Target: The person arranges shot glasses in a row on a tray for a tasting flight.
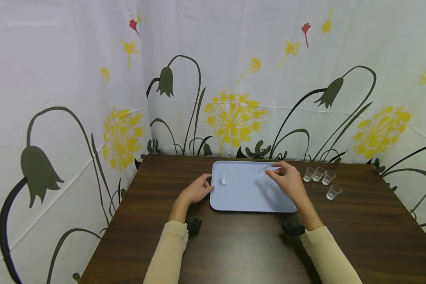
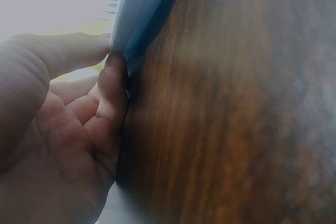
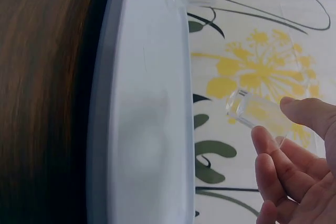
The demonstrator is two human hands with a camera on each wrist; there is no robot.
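Observation:
A light blue tray [image 1: 250,199] lies on the dark wooden table. My left hand [image 1: 196,190] is at its left edge; in the left wrist view the thumb lies on the rim and the fingers [image 2: 111,80] curl beneath it. My right hand [image 1: 286,180] pinches a small clear cup [image 3: 257,111] between thumb and fingertips, tilted, over the right back part of the tray. Another clear cup [image 1: 225,178] stands on the tray's left side, near my left hand.
Several more clear cups [image 1: 318,174] stand on the table [image 1: 362,221] right of the tray, one of them a little nearer than the rest. A white curtain [image 1: 234,47] with printed flowers hangs behind the table and along its left side.

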